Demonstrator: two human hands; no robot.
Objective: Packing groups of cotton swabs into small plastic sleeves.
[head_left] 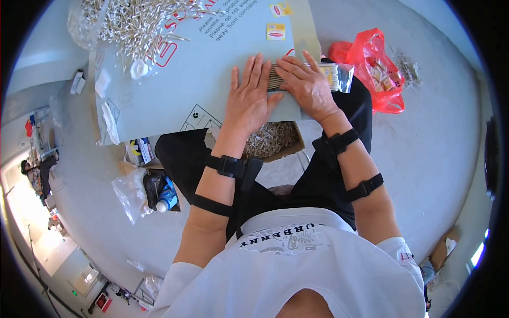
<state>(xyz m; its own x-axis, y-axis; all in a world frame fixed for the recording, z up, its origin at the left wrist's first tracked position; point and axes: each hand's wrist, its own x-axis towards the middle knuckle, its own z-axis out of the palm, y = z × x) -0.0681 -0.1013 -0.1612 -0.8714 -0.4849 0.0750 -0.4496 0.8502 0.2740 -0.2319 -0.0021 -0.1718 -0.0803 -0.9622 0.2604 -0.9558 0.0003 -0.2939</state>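
A clear packet of cotton swabs (343, 78) lies flat near the board's right front edge, its swabs side by side and a yellow label showing inside. My right hand (307, 85) rests across the top of it, fingers stretched out, hiding its middle. Beside its left end, my left hand (249, 95) lies flat on the board with the fingers straight, touching the swab ends. Two small yellow-and-white labels (275, 32) lie farther back on the board. A large heap of loose cotton swabs (140, 26) covers the far left.
The pale printed board (175, 95) forms the work surface. A white round cap (139, 69) sits by the heap. Under the front edge stands a box of swabs (273, 140) between my knees. At right is a red plastic bag (379, 74) holding small packs; a blue-labelled bottle (167, 199) is lower left.
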